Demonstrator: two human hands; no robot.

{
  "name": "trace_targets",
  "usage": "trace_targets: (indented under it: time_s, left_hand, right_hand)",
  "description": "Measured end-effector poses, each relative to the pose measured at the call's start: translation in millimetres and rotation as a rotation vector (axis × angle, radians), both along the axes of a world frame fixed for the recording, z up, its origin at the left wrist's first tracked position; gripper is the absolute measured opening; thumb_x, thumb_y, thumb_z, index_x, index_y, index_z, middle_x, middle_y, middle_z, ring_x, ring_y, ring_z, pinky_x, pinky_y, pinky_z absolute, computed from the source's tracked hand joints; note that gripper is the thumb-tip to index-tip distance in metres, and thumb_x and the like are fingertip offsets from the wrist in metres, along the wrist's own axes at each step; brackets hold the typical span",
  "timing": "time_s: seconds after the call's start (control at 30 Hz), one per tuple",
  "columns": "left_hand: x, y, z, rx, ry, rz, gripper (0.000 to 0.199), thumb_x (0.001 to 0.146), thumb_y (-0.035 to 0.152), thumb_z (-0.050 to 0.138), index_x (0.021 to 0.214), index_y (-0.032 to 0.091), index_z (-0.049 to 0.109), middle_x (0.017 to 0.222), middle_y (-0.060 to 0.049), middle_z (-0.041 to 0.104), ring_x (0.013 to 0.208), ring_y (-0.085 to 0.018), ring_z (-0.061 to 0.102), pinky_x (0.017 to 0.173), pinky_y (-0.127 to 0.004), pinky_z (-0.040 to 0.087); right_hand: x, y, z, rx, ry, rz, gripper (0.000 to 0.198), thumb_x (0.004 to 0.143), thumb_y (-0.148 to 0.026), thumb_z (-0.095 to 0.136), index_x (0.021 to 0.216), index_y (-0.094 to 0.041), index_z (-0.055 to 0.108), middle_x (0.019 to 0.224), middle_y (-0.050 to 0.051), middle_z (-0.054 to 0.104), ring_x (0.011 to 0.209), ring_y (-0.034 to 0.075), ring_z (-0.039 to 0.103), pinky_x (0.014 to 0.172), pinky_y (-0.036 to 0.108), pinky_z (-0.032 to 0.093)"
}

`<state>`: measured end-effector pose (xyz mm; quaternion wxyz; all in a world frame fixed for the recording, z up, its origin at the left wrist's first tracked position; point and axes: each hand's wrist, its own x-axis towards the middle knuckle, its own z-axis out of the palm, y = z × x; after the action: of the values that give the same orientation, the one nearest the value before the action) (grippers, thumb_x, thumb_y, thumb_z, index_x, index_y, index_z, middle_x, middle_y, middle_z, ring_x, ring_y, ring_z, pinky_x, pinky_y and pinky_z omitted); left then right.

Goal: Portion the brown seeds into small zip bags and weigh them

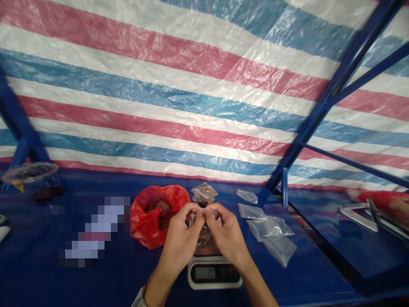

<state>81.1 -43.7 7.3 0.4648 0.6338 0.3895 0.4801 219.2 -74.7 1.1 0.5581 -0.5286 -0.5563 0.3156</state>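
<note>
The small display (205, 273) on the digital scale (217, 276) reads 0.0.

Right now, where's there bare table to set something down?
Bare blue table shows right of your right hand, nearer you than the flat clear bags. Another patch lies nearer you than the red bag, left of your left hand. Around the scale, hands and bags crowd together.
</note>
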Motion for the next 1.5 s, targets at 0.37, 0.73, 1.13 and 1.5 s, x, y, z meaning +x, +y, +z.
trace_targets:
  time_s: [0.37,0.73,1.13,1.5]
  left_hand:
    - [4,4,-10.3,0.050,-0.134,0.179,0.047,0.091,0.052,0.067,0.127,0.021,0.066,0.121,-0.012,0.075,0.110,-0.026,0.072,0.100,-0.039,0.054]
    - [-13,17,-13.1,0.065,-0.101,0.277,0.030,0.097,0.045,0.056,0.106,0.022,0.074,0.095,-0.008,0.079,0.089,-0.026,0.074,0.083,-0.036,0.056]
    - [-7,4,-11.9,0.155,0.104,0.047,0.026,0.100,0.036,0.050,0.105,0.026,0.074,0.103,-0.007,0.077,0.089,-0.026,0.071,0.085,-0.038,0.054]
    - [-4,2,-16.9,-0.077,-0.167,-0.156,0.072,0.078,0.051,0.082,0.142,0.023,0.062,0.149,-0.016,0.062,0.138,-0.036,0.058,0.119,-0.053,0.042]
  right_hand:
    - [67,18,22,0.178,-0.411,-0.603,0.038,0.095,-0.054,0.062,0.097,-0.019,0.075,0.095,0.011,0.079,0.082,0.026,0.069,0.079,0.036,0.051]
    - [143,88,13,-0.237,-1.021,-0.454,0.035,0.101,-0.037,0.049,0.114,-0.022,0.078,0.113,0.014,0.079,0.104,0.030,0.074,0.085,0.035,0.052]
    - [187,80,15,-0.417,-1.208,-0.278,0.023,0.095,-0.017,0.054,0.096,-0.019,0.076,0.102,0.011,0.078,0.096,0.027,0.072,0.085,0.033,0.047]
    - [46,2,102,0.138,-0.750,0.334,0.019,0.104,-0.032,0.056,0.094,-0.026,0.071,0.096,0.005,0.070,0.089,0.022,0.064,0.080,0.032,0.051]
